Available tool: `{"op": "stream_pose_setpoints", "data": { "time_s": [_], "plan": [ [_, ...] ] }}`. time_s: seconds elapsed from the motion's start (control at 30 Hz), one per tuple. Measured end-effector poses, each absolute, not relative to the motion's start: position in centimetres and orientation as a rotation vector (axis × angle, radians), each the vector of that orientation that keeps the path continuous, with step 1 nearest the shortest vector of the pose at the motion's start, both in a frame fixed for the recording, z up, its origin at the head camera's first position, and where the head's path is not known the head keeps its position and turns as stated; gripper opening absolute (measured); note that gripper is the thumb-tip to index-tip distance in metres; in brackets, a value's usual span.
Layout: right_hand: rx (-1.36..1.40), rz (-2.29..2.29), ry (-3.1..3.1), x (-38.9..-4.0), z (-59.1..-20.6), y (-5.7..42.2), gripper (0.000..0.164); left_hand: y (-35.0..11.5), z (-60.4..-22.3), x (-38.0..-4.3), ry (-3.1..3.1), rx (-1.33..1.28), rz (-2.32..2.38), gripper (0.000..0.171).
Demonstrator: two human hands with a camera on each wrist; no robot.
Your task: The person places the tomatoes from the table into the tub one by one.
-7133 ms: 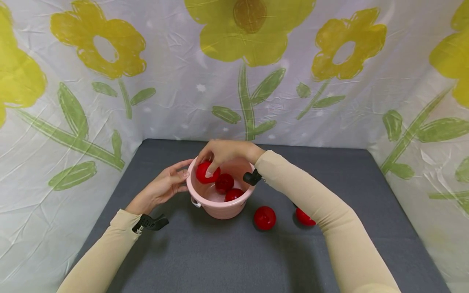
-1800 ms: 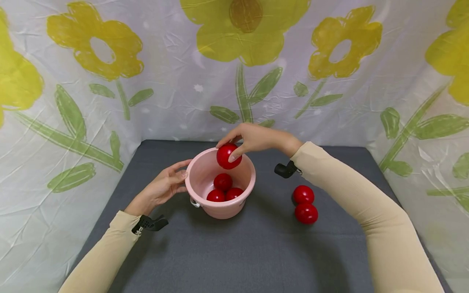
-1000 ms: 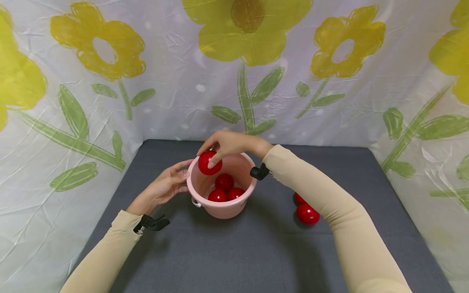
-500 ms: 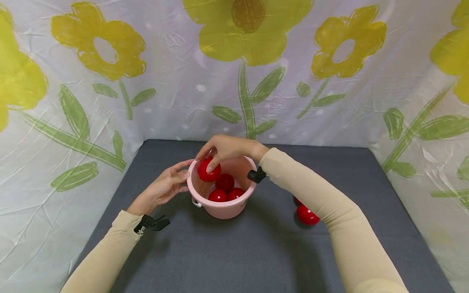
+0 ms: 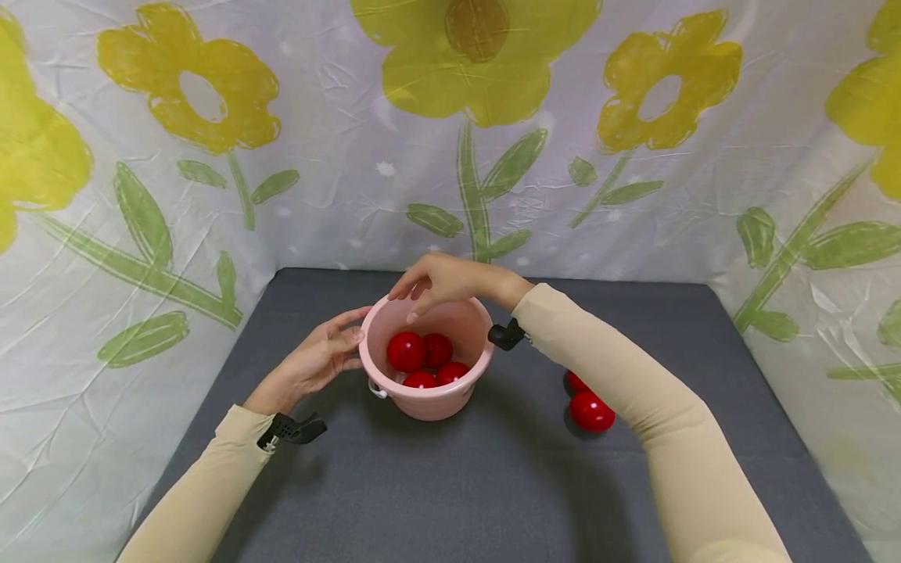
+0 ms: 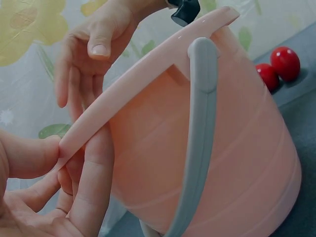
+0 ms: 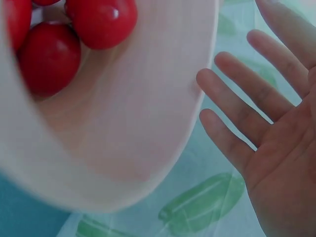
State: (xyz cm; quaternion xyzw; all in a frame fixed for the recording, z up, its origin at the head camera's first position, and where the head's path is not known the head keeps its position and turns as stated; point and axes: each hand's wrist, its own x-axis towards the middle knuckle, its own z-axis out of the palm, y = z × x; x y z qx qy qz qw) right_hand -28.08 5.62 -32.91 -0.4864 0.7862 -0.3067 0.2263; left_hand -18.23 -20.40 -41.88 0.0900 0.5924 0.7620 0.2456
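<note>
Bucket [image 5: 429, 408] stands on the counter [image 5: 436, 493], immediately right of the left fingers [image 5: 345, 341]. Four balls [image 5: 406, 352] lie inside, below and before the right fingers [image 5: 411, 285]. Two further balls [image 5: 592, 412] rest rightward of all fingers. Backdrop [image 5: 338, 227] behind.

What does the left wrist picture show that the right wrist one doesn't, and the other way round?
Only the left wrist view shows the left hand gripping the bucket, the pale handle, the black wrist device and the two balls outside.

Only the right wrist view looks into the bucket, showing the balls inside.

Both share the bucket, the right hand and the patterned cloth.
</note>
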Motion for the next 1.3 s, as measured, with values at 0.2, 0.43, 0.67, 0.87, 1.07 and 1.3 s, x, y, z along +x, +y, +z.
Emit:
{"op": "stream_pose_setpoints", "data": {
  "time_s": [0.2, 0.43, 0.67, 0.87, 1.07, 1.3],
  "plan": [
    [-1.272, -0.863, 2.229, -28.2, -32.4, 8.5, 0.046, -20.3, -41.9, -18.2, 1.643, 0.226, 2.07, 0.066],
    [-1.146, -0.905, 2.324, -27.6, -31.4, 13.9, 0.047, -20.4, -41.9, -18.2, 1.632, 0.233, 2.081, 0.066],
    [-0.989, -0.842, 2.504, -25.7, -31.2, 19.7, 0.051, -20.3, -42.0, -18.2, 1.645, 0.228, 2.072, 0.067],
    [-0.923, -0.775, 2.588, -24.4, -33.5, 23.9, 0.054, -20.5, -42.2, -18.3, 1.629, 0.229, 2.081, 0.066],
    [-0.814, -0.795, 2.633, -23.0, -36.5, 27.0, 0.055, -20.5, -42.1, -18.3, 1.633, 0.215, 2.079, 0.065],
    [-0.693, -0.781, 2.626, -21.5, -40.5, 29.7, 0.055, -20.4, -42.1, -18.4, 1.624, 0.212, 2.081, 0.064]
  ]
}}
